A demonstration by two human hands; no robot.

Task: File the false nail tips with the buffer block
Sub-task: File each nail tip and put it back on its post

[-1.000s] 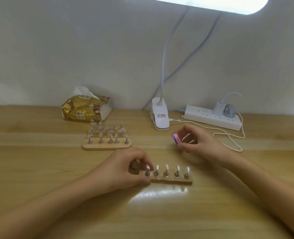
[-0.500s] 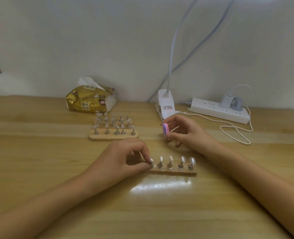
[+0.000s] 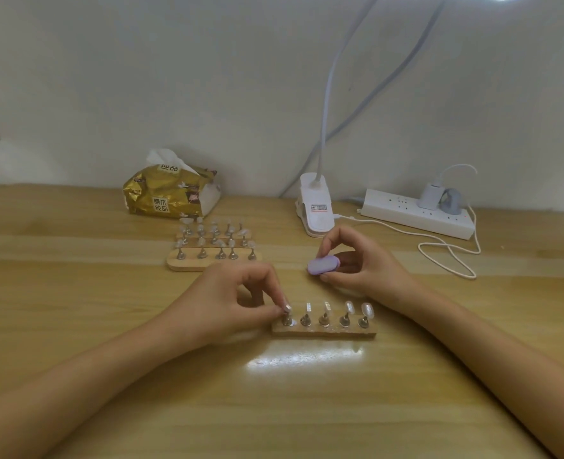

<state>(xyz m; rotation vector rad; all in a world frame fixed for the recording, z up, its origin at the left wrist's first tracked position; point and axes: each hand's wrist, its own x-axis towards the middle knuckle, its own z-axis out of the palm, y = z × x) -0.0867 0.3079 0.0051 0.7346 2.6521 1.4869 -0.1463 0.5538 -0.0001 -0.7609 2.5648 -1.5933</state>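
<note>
Lamp clip (image 3: 315, 207) stands close behind the right hand (image 3: 366, 263).

Turned the buffer (image 3: 323, 264) in the right hand (image 3: 363, 263) from edge-on to broad lilac face showing. Brought slightly nearer the tips (image 3: 327, 308).

Leftmost nail tip (image 3: 287, 308) pinched by left hand (image 3: 231, 299) on wooden strip (image 3: 323, 332), purple buffer (image 3: 323, 264) held by right hand (image 3: 363, 263) just beyond.

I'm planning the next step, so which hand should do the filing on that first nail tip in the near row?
Right. The right hand pinches the buffer block just behind the near holder; the left hand pinches the leftmost nail tip, steadying it.
</note>
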